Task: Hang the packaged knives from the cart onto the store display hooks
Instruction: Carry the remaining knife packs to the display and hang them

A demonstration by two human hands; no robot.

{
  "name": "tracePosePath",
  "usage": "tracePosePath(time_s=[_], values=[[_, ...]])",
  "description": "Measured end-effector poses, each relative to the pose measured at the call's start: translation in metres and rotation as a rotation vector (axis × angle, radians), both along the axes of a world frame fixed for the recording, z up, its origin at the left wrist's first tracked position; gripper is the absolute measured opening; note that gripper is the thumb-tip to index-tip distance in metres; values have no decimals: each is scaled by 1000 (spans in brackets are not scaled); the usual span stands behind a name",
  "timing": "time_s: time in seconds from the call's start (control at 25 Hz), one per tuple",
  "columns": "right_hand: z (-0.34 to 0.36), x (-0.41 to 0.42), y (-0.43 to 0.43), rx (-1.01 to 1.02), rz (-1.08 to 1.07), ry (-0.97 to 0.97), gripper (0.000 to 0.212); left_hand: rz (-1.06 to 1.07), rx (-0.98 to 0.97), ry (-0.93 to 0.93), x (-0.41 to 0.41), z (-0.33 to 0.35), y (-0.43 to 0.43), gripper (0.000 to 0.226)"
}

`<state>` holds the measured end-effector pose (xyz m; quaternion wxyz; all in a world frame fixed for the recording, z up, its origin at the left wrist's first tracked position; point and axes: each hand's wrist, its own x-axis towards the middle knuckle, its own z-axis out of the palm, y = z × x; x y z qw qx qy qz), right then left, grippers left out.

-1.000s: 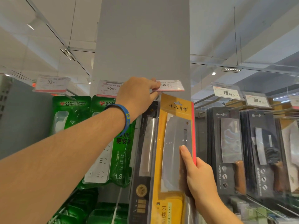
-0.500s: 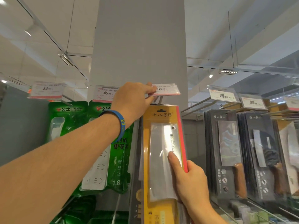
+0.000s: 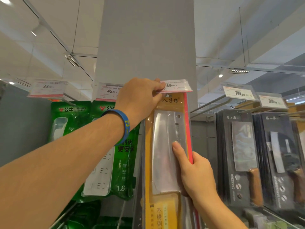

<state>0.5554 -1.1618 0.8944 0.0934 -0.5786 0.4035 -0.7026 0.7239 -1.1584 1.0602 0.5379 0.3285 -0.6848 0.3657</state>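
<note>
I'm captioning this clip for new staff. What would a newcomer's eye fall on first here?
The yellow knife pack stands out at centre, held up before the grey pillar by the right hand, thumb on its front. Just above, the left hand, with a blue wristband, grips the 89 price tag. Green packs hang to the left, black knife packs to the right.

Yellow packaged knife point(image 3: 166, 146) held upright at the display's top edge, under the 89.00 price tag point(image 3: 175, 85).
It is a long yellow card with a red right edge and a clear blister over a broad steel cleaver blade. Its top sits just beneath the tag, which hides the hanging hole. The right hand point(image 3: 196, 176) grips its right edge at mid-height, and the left hand point(image 3: 140, 98) pinches the tag above its top left corner. Black packaged knives point(image 3: 237, 154) hang in rows to its right.
</note>
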Motion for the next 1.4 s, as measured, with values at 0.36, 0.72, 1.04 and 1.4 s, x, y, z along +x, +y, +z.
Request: tracePosePath(time_s=[0.36, 0.72, 1.04, 1.4], values=[[-5, -17, -19, 191, 8, -9, 69, 22, -9, -7, -2, -4, 1, 37], [-14, -8, -57, 273, 9, 46, 71, 49, 70, -41, 0, -9, 5, 42], [-31, -12, -30, 433, -216, 257, 73, -95, 213, 4, 9, -94, 9, 62], [-86, -26, 69, 311, -130, 194, 40, -687, 920, 359, 21, -250, 34, 20]])
